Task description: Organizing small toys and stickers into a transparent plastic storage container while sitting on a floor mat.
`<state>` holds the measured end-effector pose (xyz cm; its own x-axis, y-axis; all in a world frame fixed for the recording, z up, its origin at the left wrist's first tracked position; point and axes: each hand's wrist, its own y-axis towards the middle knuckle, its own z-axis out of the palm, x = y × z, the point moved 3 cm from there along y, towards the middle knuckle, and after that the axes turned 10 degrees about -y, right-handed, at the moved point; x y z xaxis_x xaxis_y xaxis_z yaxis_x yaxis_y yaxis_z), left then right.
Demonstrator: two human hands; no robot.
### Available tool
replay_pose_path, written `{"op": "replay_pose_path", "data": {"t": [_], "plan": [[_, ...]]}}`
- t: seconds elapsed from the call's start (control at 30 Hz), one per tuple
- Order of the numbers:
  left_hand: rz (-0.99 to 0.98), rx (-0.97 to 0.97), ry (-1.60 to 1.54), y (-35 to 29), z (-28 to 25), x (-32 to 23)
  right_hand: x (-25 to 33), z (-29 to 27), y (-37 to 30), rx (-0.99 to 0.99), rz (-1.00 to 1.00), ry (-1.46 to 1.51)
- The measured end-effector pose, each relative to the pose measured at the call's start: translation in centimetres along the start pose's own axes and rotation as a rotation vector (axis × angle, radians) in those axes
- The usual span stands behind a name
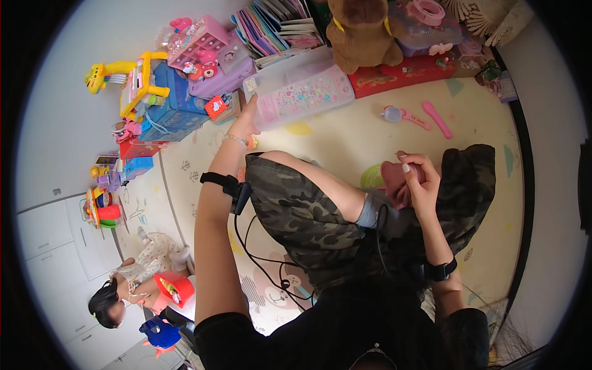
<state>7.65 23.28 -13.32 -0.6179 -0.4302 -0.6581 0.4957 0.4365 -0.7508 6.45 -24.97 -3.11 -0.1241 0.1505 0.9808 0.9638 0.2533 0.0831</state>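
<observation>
My left hand [248, 118] reaches far forward with its fingers apart. It touches the left end of a clear plastic box [290, 114] holding small pastel and pink pieces. A small orange item [251, 142] lies beside that wrist, partly hidden. Over my lap, my right hand [424, 185] is closed on a dusty-pink, soft-looking item [396, 183] with folds; its exact kind cannot be made out. On the mat ahead lie a bright pink stick-shaped toy [437, 119] and a pink-handled toy [415, 118] with a round clear end.
Along the wall stand books [277, 28], a brown plush toy [364, 37], a red box [401, 77] and a blue box [176, 102]. A person [145, 277] sits at lower left by a red container [176, 288]. Black cables [271, 271] cross the mat beside my leg.
</observation>
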Motion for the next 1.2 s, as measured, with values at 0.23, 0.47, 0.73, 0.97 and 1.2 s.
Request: {"op": "replay_pose_path", "data": {"t": [0.23,0.47,0.73,0.97,1.2], "plan": [[0.098,0.17,0.19,5.8,-3.4,2.0,-1.0,0.5,1.4,-0.108,0.189,0.412],[0.685,0.096,0.039,-7.7,-0.5,-6.3,-1.4,-1.4,3.2,-0.296,0.281,0.753],[0.638,-0.081,-0.105,-13.7,-8.7,-1.2,-8.1,-2.6,3.6,-0.366,0.433,0.581],[0.6,-0.33,0.169,-13.4,-15.2,7.8,-12.8,-0.1,4.5,-0.013,0.284,0.099],[0.663,-0.391,0.696,-9.8,-14.2,13.7,-14.7,1.9,3.3,0.174,-0.068,-0.881]]}}
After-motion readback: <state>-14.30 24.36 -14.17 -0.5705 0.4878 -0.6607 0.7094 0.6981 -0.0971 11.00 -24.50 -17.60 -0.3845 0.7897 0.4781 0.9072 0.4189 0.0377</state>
